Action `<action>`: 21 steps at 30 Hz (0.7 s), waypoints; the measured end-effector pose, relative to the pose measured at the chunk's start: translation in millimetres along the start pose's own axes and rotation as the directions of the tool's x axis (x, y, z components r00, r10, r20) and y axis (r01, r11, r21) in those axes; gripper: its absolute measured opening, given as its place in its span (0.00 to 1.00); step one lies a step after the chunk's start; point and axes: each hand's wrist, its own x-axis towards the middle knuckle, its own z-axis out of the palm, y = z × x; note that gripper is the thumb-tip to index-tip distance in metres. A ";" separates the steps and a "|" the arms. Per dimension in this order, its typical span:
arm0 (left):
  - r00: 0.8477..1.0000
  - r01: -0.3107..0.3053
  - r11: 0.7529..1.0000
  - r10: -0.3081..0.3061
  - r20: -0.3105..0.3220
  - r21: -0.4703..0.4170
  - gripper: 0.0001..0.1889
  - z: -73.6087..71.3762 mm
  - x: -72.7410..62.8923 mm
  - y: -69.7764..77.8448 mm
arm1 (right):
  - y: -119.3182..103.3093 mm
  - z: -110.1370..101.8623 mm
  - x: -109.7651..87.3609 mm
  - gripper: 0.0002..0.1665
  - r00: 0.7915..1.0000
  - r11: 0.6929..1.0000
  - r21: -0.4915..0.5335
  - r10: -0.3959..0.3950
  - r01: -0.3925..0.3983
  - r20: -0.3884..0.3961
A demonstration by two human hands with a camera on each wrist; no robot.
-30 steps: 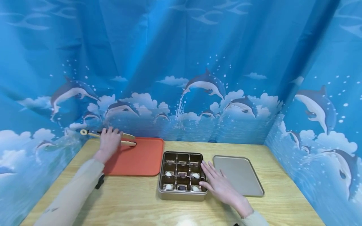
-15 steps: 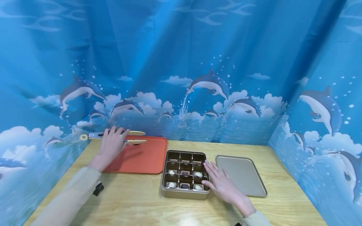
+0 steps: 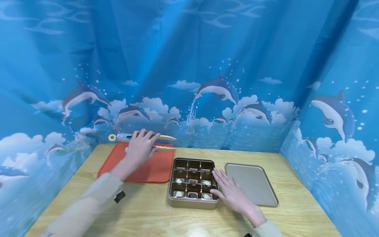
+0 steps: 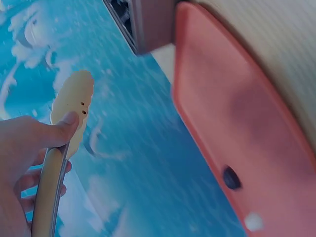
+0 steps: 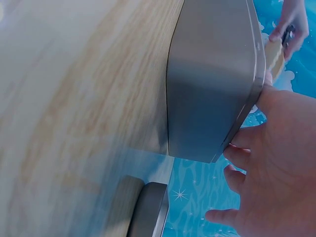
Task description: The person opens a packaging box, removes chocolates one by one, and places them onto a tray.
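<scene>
My left hand [image 3: 139,148] grips a pair of tongs [image 3: 167,138] with pale yellow scalloped tips, held above the orange tray [image 3: 154,172]. The two tips stand apart in the head view. On that tray, the left wrist view shows a dark chocolate [image 4: 231,177] and a white chocolate [image 4: 254,222]. In the middle of the table stands a metal tin [image 3: 192,204], divided into small compartments; white and dark chocolates [image 3: 192,195] sit in its front and middle rows. My right hand [image 3: 232,194] rests against the tin's right rim, fingers extended.
To the right of the tin lies its flat metal lid [image 3: 251,184] on the wooden table [image 3: 142,210]. A blue dolphin curtain [image 3: 189,65] hangs right behind the table and along its sides.
My left hand has carried the tongs rightward across the tray toward the tin, and the tips have come away from the tray. My right hand stays at the tin's rim.
</scene>
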 end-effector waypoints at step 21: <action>0.925 -0.381 0.922 0.380 0.017 0.066 0.31 7.9 58.5 101.7 | 0.3 -0.3 0.4 0.43 1.000 1.000 0.001 0.009 -0.009 0.011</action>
